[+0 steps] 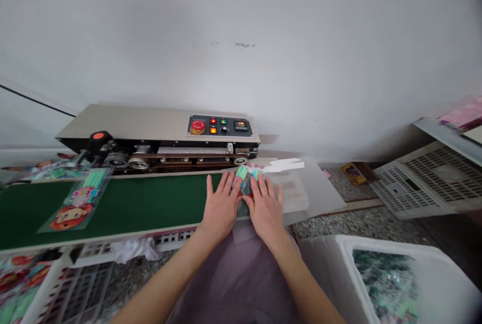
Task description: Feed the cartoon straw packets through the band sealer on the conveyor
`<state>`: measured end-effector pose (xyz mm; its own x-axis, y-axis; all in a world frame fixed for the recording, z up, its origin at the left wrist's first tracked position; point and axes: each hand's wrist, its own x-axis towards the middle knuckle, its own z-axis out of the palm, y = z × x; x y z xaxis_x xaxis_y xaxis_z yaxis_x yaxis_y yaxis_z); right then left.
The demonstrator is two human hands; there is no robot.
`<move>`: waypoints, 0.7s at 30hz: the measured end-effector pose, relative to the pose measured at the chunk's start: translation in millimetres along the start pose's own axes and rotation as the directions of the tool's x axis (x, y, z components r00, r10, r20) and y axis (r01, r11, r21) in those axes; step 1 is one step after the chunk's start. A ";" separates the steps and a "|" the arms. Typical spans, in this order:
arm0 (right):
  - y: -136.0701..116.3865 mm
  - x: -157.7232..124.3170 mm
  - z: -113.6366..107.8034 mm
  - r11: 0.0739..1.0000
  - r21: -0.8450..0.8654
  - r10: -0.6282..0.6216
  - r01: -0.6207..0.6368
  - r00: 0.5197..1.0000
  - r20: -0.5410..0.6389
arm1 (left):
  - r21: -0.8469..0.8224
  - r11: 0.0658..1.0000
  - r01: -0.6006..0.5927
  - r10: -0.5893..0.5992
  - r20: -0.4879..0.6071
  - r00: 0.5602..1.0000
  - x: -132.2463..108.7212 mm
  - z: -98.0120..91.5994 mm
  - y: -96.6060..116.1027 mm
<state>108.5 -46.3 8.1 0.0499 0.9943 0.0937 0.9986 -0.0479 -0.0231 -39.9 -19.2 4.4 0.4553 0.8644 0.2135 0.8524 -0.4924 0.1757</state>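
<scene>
Both hands (243,208) flatten a clear packet (248,183), long axis toward the sealer (161,138).

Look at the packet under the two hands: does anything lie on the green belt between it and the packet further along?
Nothing visible does. The left hand and right hand press flat on a clear packet at the belt's right end. The green belt lies bare up to the cartoon-printed packet at its left.
</scene>
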 end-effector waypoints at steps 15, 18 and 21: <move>7.5 4.6 -2.4 0.996 -0.025 0.087 -0.086 0.996 0.027 | -0.031 0.994 0.100 -0.101 -0.019 0.995 4.0 15.8 34.9; -2.5 5.4 -1.7 0.998 0.017 0.053 -0.053 0.998 0.018 | -0.007 0.981 0.193 -0.194 -0.008 0.981 -4.6 6.5 24.7; -15.0 5.8 -1.3 0.997 0.072 0.010 -0.011 1.000 0.012 | 0.026 0.973 0.230 -0.228 -0.074 0.971 -28.0 -3.8 7.8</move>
<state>93.9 -40.0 10.3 0.0593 0.9949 0.0817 0.9941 -0.0514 -0.0957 -47.0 -47.7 3.4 0.2291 0.9438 0.2384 0.9408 -0.2776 0.1946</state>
